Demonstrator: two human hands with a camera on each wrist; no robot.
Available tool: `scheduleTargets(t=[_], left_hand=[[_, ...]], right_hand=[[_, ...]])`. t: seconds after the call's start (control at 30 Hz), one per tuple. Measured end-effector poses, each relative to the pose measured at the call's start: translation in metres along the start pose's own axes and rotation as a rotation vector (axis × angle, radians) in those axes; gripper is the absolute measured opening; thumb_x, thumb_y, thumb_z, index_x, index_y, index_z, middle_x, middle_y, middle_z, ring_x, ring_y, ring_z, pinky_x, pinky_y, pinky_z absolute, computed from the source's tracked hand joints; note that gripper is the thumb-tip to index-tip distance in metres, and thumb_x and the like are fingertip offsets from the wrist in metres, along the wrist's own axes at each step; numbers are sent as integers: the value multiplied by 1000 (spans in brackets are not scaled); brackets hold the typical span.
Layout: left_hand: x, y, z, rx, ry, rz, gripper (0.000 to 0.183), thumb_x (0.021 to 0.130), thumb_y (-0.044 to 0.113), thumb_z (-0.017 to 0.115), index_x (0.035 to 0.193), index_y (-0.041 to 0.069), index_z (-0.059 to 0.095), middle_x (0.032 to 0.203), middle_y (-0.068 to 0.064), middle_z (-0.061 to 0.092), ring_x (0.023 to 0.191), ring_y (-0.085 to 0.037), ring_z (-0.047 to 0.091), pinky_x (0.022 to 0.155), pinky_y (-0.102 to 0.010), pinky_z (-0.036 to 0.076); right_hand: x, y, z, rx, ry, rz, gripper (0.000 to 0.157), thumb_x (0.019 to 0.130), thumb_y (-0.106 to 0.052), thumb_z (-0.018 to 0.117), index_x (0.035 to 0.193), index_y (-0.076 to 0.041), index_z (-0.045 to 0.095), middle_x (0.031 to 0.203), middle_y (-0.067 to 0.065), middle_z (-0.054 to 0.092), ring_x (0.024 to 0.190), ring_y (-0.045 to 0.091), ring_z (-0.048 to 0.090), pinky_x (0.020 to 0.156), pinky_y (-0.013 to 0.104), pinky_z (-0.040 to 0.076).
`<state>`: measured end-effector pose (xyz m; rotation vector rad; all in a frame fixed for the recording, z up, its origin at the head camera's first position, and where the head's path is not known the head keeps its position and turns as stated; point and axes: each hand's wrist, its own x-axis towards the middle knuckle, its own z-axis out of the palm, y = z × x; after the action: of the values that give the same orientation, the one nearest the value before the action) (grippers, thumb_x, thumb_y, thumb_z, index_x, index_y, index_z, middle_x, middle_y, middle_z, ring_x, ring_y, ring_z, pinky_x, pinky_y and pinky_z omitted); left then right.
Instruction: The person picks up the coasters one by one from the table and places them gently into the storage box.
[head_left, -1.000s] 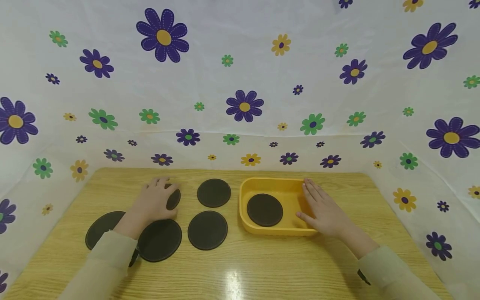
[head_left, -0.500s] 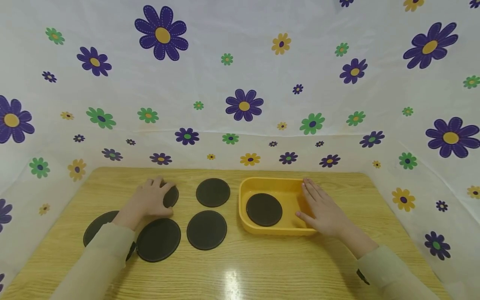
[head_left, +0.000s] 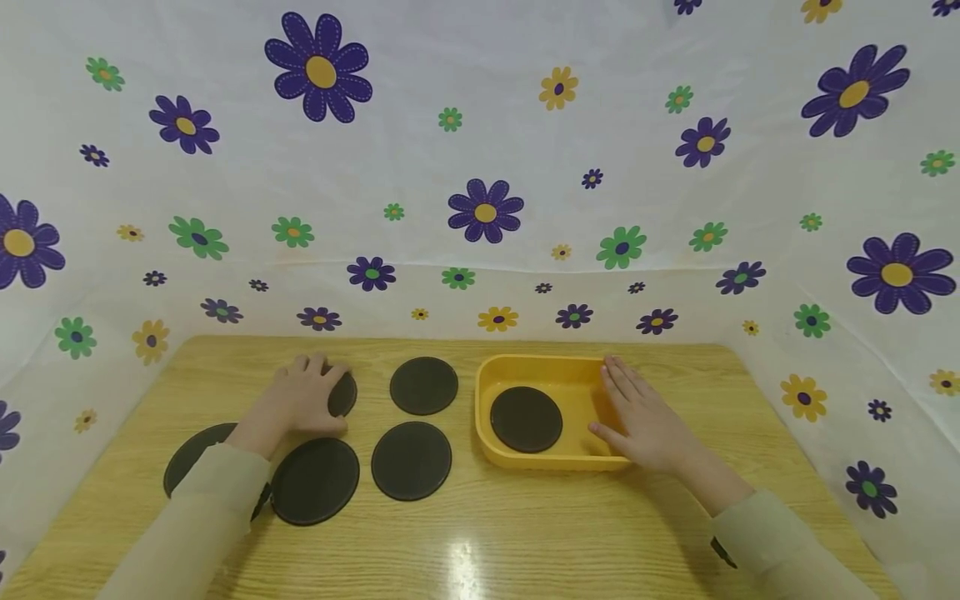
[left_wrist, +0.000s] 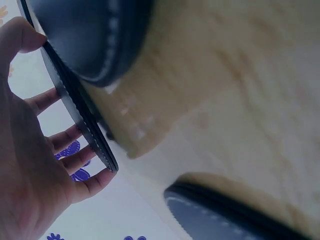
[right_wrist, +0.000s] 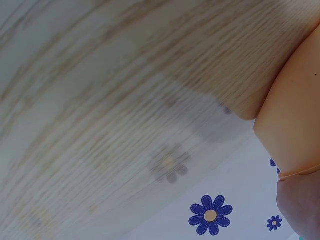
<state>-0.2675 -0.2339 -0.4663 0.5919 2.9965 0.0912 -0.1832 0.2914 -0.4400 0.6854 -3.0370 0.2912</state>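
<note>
My left hand (head_left: 303, 402) grips a round black coaster (head_left: 344, 394) at the back left of the table. In the left wrist view, the thumb is at one end of this stitched coaster (left_wrist: 75, 97) and the fingertips are spread along its edge. My right hand (head_left: 651, 429) rests over the right rim of a yellow tray (head_left: 555, 462), fingers straight and thumb reaching inside. One black coaster (head_left: 527, 419) lies flat in the left part of the tray. In the right wrist view, the tray's outer wall (right_wrist: 292, 100) fills the right edge, with part of the hand (right_wrist: 300, 207) over its rim.
Between the left hand and the tray lie a back coaster (head_left: 423, 385) and a front coaster (head_left: 412, 460). Another coaster (head_left: 315, 482) is beside the left wrist, and one more (head_left: 197, 450) is partly hidden by the forearm. A flowered cloth (head_left: 480, 150) surrounds the wooden table (head_left: 525, 533).
The left hand has shifted slightly left and settled around the back-left coaster. The right hand, tray and other coasters keep their places; the whole view has slid slightly.
</note>
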Motion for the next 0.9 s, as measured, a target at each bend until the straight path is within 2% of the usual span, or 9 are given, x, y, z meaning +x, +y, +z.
scheduleTargets(t=[0.07,0.2,0.37,0.5,0.63,0.73,0.8,0.9], left_hand=[[0,2,-1,5,11,9,98,71,49,73,155,7,48,147,-34,46,135,-59,44,103,-78,41],[3,9,-5,27,33,40,97,70,49,72,155,8,49,146,-32,47,133,-56,46,102,-76,44],[7,25,-13,54,54,99,96,73,52,74,156,11,49,147,-32,48,134,-55,48,102,-74,45],[11,42,-20,54,86,154,92,72,50,73,153,12,52,147,-30,48,134,-53,49,103,-73,47],[14,64,-29,49,104,214,87,74,48,73,152,13,53,147,-28,47,135,-50,47,103,-71,46],[17,81,-36,66,108,261,86,76,48,74,153,15,52,148,-26,46,135,-47,46,104,-69,46],[19,92,-40,86,107,291,86,76,48,74,153,16,52,149,-24,46,135,-46,46,104,-68,47],[25,108,-45,115,106,334,86,77,50,73,154,17,52,150,-23,46,134,-44,47,104,-65,49]], right_hand=[[-1,0,0,-1,15,-7,90,107,-48,54,163,14,21,175,29,11,162,49,14,135,44,4],[-1,1,2,-7,25,-11,89,106,-47,54,162,14,22,175,30,12,162,49,15,135,40,0],[0,2,2,-17,11,-4,90,107,-49,53,163,14,21,175,29,11,163,49,14,135,46,7],[0,3,3,-13,13,-6,90,107,-48,53,163,14,21,175,29,11,162,49,14,135,46,6],[1,4,5,-16,14,-8,89,107,-47,54,163,14,20,175,29,10,163,49,13,132,31,-9],[1,4,6,-19,19,-15,89,107,-47,54,162,14,21,175,29,10,163,49,14,127,22,-15],[1,4,7,-18,31,-22,89,107,-47,54,162,15,22,175,30,12,162,50,15,129,25,-12],[0,3,6,-21,40,-26,89,107,-48,53,162,15,23,174,30,13,161,50,16,134,36,-3]])
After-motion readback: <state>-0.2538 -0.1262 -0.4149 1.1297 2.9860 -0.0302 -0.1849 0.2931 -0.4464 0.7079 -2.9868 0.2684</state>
